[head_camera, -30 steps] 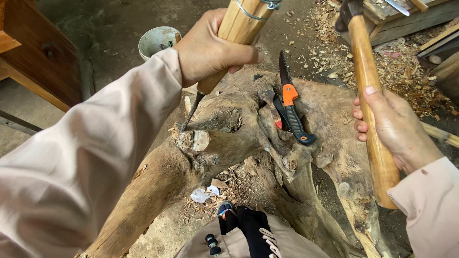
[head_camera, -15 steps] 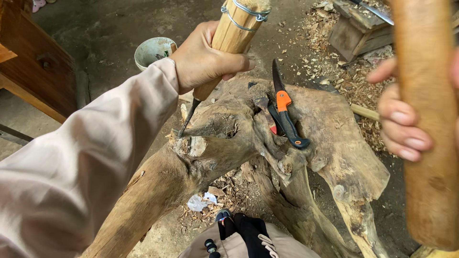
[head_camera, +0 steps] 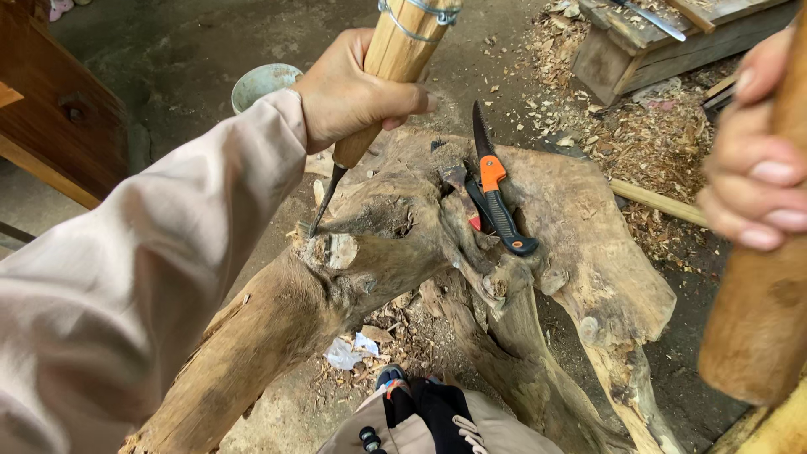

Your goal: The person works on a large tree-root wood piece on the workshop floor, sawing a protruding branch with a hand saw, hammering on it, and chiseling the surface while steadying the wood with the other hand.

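a view down over a person's own arms at a gnarled tree root (head_camera: 395, 252) lying on a dirt floor. the left hand (head_camera: 349, 88) is wrapped tightly around the pale wooden handle of a chisel (head_camera: 370, 109). the chisel's long axis runs from upper right to lower left, handle high and close to the camera, its dark metal tip touching a pale, freshly cut patch on the root's upper left side. the right hand (head_camera: 752, 160) is at the right edge, fingers curled around a thick wooden mallet (head_camera: 761, 294) held upright and very near the lens, well apart from the chisel. the chisel's banded handle end lies up and to the left of the mallet, with open air between them. the left hand is the one on the work; the right is raised clear of it.

a folding saw (head_camera: 496, 189) with an orange and black grip rests on top of the root, just right of the chisel and between the two hands. a pale bowl (head_camera: 261, 82) sits on the floor behind the left wrist. wood chips (head_camera: 630, 134) litter the ground at upper right beside a low wooden crate (head_camera: 664, 42). a dark wooden bench (head_camera: 50, 118) stands at far left.
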